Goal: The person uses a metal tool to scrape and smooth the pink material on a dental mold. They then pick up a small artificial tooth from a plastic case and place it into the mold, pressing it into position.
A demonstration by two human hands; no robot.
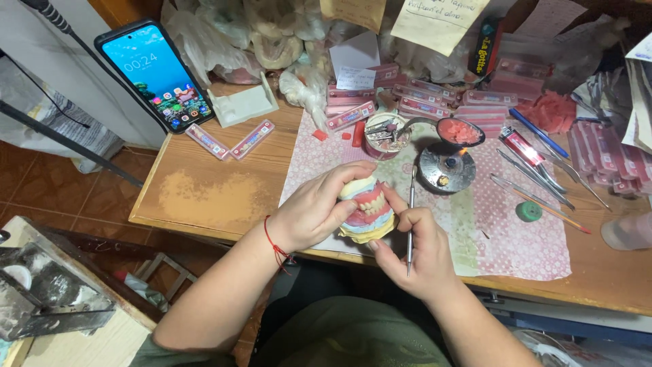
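Hidden: the left hand (314, 216) covers the top and near side of the denture model (367, 211); its back teeth cannot be seen
Cut off: the trays of pink wax strips (604, 153) run off the right edge; paper notes (435, 20) are cropped at the top
Hard to make out: the small tools in the round tin (382, 136) blur together
Denture model: pale plaster base, glossy pink wax gums, white teeth, held over the table's near edge
Left hand: fingers wrapped closely around the model, a red string at the wrist
Right hand (414, 255): closed on a thin metal wax tool (410, 221), tip upward beside the model
Burner (446, 166): round metal dish with a small flame, a spoon of pink wax (459, 130) just above
Mat (516, 231): pink patterned cloth on a worn wooden table (204, 190)
Phone (155, 71): lit screen, leaning at the far left
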